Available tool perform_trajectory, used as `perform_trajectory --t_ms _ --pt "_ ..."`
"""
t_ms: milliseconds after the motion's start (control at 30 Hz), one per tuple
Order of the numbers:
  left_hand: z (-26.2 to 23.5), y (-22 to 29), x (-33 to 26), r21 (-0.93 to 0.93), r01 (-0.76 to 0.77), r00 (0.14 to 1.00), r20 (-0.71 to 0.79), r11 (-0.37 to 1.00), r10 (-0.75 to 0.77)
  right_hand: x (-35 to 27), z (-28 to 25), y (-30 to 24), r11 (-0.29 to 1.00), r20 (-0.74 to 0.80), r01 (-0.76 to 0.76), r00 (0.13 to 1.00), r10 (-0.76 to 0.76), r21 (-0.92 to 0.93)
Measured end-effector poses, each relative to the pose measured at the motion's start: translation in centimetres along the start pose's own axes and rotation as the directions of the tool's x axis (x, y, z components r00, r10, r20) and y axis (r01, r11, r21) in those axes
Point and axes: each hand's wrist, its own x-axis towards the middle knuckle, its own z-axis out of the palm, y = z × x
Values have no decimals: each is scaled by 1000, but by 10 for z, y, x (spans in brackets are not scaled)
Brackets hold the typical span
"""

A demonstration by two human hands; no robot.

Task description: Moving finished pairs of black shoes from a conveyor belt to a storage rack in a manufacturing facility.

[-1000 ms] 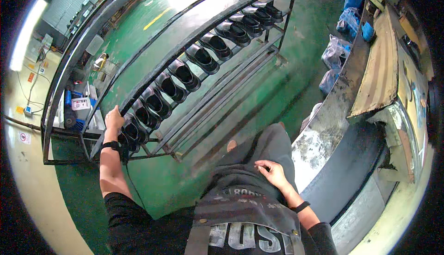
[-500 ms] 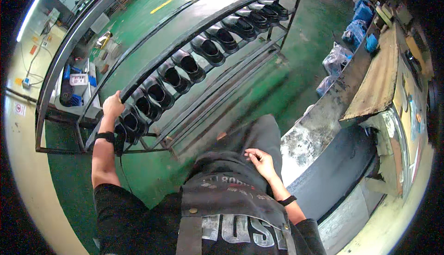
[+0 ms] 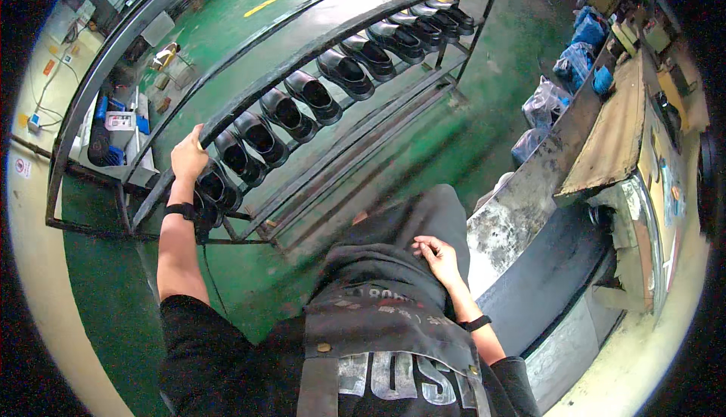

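Note:
My left hand (image 3: 189, 158) is closed around the near end of a dark metal rack's upper rail (image 3: 261, 88). Just below and beside its wrist, which wears a black band, a row of black shoes (image 3: 344, 74) begins. The shoes sit tilted along the rack, their openings toward me, running away to the far right. My right hand (image 3: 440, 258) hovers near my thigh, over the dark apron (image 3: 378, 266). Its fingers are loosely bent, the thumb stands apart from them, and nothing shows in it. A black band is on that wrist too.
Empty lower bars of the rack (image 3: 340, 164) stand over the green floor (image 3: 98, 281). On the right is a dark curved belt-like surface (image 3: 537, 266) beside a worn board (image 3: 605, 137). Plastic bags (image 3: 546, 103) lie farther along. A bin with blue items (image 3: 113, 133) sits at left.
My left hand keeps its grip on the rail and sits slightly higher in view. My right hand has shifted a little to the right. The rack's near end appears slightly farther left and up.

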Motion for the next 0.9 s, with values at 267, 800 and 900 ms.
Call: perform_trajectory --t_ms 267,800,900 --pt "4 -2 2 11 -85 973 -216 996 85 4 3 -8 979 5 16 1000 -15 -203" --pt "17 0 2 37 22 982 -187 999 -15 9 16 6 860 -5 40 999 -49 -508" --pt "15 -3 7 63 47 989 -140 997 -37 11 19 4 883 -12 31 999 -42 -467"
